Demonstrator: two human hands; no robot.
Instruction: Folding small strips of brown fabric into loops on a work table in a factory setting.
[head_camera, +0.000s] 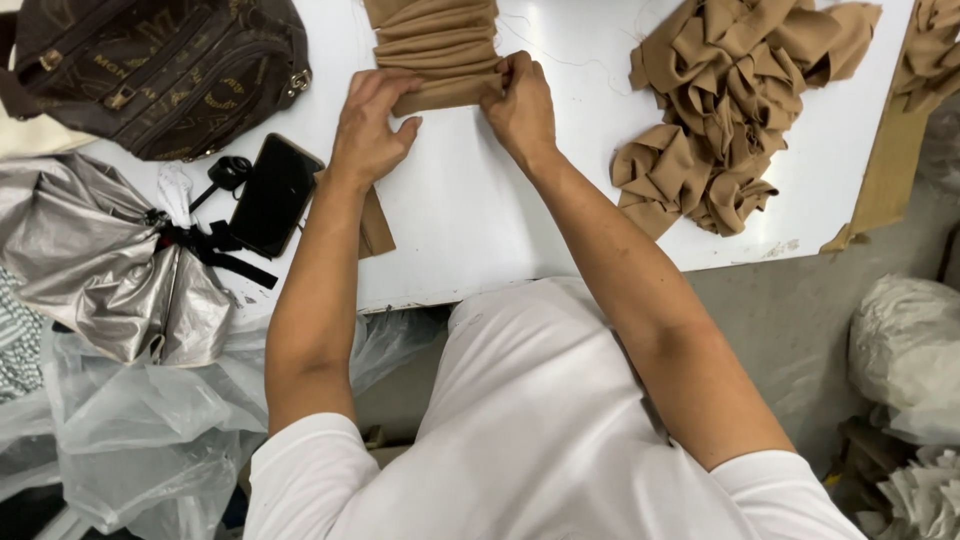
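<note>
A stack of folded tan fabric strips (437, 45) lies on the white table (470, 210) at the top centre. My left hand (368, 125) rests on the stack's near left corner, fingers curled over the lowest strip. My right hand (520, 105) pinches the same strip at its near right corner. To the right sits a loose heap of crumpled tan fabric pieces (725, 110).
A dark brown bag (160, 70) stands at the table's back left. A black phone (273, 195) and a folded silver umbrella (100, 260) lie near the left edge. Clear plastic bags (130, 420) hang below. Cardboard (890, 170) leans at the right; white sacks (905, 350) sit on the floor.
</note>
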